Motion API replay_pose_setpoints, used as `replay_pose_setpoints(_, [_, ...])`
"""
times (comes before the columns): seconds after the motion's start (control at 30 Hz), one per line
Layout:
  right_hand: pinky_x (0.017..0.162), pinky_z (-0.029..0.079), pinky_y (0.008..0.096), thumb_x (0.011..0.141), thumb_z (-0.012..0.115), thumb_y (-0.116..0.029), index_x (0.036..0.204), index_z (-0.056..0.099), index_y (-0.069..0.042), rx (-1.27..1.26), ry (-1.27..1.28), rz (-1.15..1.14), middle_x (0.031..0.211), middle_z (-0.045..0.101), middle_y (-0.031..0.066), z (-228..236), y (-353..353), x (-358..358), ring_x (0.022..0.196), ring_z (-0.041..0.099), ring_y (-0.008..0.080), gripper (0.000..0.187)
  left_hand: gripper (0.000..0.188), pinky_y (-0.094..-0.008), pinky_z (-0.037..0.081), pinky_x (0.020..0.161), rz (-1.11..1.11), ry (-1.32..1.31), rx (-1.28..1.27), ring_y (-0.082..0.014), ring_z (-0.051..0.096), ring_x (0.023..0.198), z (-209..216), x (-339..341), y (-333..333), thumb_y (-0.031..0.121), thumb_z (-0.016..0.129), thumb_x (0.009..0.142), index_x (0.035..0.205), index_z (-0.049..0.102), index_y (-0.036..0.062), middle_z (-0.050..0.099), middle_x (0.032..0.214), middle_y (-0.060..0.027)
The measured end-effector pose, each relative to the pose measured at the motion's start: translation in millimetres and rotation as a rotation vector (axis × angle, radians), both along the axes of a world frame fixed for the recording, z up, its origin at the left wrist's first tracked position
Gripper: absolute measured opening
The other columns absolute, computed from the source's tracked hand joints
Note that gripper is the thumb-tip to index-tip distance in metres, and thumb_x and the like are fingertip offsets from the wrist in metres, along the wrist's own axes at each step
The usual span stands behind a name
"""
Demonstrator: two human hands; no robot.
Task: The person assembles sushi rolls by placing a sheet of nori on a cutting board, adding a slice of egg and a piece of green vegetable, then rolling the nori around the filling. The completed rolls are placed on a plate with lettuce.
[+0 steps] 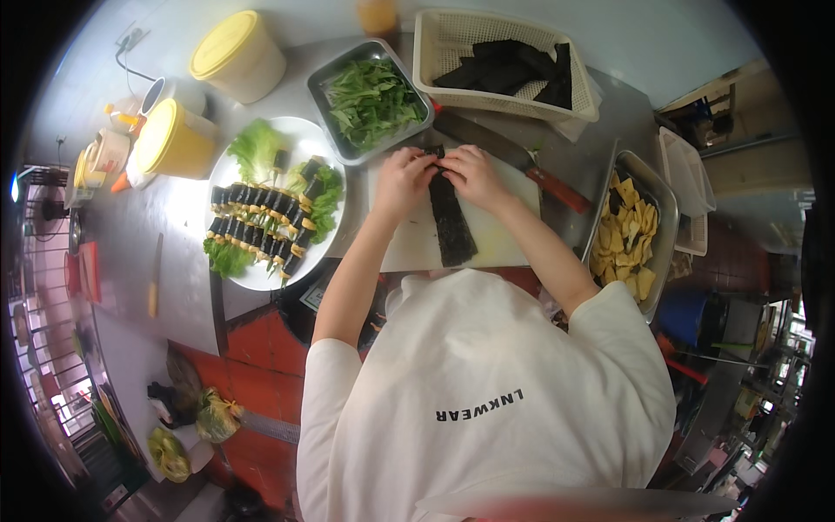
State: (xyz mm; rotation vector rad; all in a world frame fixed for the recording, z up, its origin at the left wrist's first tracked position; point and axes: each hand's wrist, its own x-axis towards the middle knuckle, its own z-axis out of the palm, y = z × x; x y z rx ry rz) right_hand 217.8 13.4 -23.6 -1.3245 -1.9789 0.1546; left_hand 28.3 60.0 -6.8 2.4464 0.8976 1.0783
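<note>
Dark strip [452,228]: lay lengthwise on the white cutting board [509,235], centre of the frame; seemed light, thin and easily torn, best held gently by both edges at its upper end.
Left hand [404,180]: pinched the upper end from the left.
Right hand [474,177]: pinched it from the right.
Relation: most of the strip extended below the grip.

The left arm [358,277] slants forward and inward, and the right arm [550,254] angles in to mirror it, both bare below the upper arm. The left hand [402,186] and right hand [474,179] are close together, backs upward, their fingers [457,162] bent inward, tips nearly meeting.
</note>
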Motion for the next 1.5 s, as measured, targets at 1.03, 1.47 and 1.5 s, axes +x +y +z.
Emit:
replay_pose_setpoints(1.03, [0.087,0.041,0.0373,0.068,0.074,-0.023,0.094,0.069,-0.006,-0.14,-0.034,0.309,0.092,0.06,0.0045,48,26,-2,0.096,0.053,0.0251,0.031,0.022,-0.03,0.054,0.084,-0.052,-1.06,-1.614,-0.0175,0.065,0.088,11,-11,-31,0.012,0.061,0.092,0.106,0.054,-0.003,0.065,0.096,-0.0109])
replay_pose_setpoints(1.47, [0.09,0.044,0.0353,0.077,0.075,-0.019,0.103,0.067,-0.007,-0.317,0.308,0.087,0.096,0.062,0.0071,49,-24,9,0.097,0.056,0.0249,0.03,0.018,-0.0248,0.045,0.063,0.581,-0.382,-0.586,-0.0132,0.058,0.069,17,-148,54,0.009,0.07,0.078,0.09,0.057,0.0036,0.063,0.082,-0.0052])
replay_pose_setpoints(1.5, [0.09,0.044,0.0354,0.078,0.074,-0.018,0.102,0.067,-0.007,-0.32,0.308,0.062,0.096,0.062,0.0075,49,-30,14,0.097,0.056,0.0249,0.028,0.023,-0.0263,0.045,0.064,0.679,-0.225,-0.523,-0.0142,0.057,0.069,21,-158,65,0.012,0.072,0.078,0.092,0.057,0.0027,0.062,0.08,-0.005])
